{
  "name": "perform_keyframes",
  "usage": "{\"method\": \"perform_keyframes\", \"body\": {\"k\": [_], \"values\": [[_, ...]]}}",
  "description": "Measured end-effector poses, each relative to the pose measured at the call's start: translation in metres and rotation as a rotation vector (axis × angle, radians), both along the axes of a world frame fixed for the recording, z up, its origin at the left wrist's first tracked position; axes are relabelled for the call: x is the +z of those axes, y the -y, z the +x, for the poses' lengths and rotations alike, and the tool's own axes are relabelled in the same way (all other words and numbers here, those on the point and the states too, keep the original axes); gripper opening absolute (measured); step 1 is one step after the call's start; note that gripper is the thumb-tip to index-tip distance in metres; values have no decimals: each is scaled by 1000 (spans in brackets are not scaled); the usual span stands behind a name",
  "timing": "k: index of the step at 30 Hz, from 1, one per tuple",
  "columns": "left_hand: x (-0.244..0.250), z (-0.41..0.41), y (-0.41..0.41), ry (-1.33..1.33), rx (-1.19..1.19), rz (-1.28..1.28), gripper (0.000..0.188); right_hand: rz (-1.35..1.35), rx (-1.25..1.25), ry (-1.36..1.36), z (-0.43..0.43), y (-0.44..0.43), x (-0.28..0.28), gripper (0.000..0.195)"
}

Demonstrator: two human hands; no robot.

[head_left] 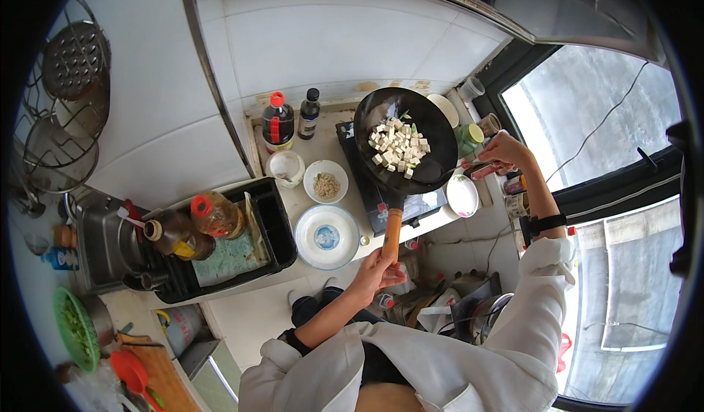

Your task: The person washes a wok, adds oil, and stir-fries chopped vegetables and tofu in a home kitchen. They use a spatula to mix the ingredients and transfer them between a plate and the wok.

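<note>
My left hand point(378, 273) grips the orange-brown wooden handle point(392, 233) of a black wok point(379, 104). The wok stands on a black cooktop point(360, 192) and is tilted in this view. White tofu cubes point(400, 143) lie heaped in it, with a few bits of green among them. At the wok's right rim, my right hand point(503, 150) holds a cooking utensil by its thin handle point(467, 164); its head reaches into the lower right of the wok, dark and hard to make out. A small white bowl point(462, 194) sits just below that hand.
Left of the cooktop stand a bowl of pale minced food point(326, 185), a white plate point(346, 247), a white tub point(285, 164) and two sauce bottles point(278, 123). A black tray point(283, 247) holds oil jugs point(217, 214). Jars point(472, 136) line the window side, near a hanging cord point(597, 123).
</note>
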State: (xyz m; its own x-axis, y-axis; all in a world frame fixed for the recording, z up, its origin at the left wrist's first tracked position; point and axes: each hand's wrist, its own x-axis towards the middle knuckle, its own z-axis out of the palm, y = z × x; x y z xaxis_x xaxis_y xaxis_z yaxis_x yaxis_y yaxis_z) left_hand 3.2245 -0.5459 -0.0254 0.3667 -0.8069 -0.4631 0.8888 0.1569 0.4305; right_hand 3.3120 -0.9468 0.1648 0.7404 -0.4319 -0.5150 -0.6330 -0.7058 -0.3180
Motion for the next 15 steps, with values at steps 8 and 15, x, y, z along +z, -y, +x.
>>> {"method": "perform_keyframes", "body": {"k": [8, 15], "values": [[-6, 0, 3, -14, -8, -12, 34, -168, 103, -36, 11, -9, 5, 21], [-10, -1, 3, -12, -11, 6, 33, -150, 81, 71, -8, -20, 27, 20]]}}
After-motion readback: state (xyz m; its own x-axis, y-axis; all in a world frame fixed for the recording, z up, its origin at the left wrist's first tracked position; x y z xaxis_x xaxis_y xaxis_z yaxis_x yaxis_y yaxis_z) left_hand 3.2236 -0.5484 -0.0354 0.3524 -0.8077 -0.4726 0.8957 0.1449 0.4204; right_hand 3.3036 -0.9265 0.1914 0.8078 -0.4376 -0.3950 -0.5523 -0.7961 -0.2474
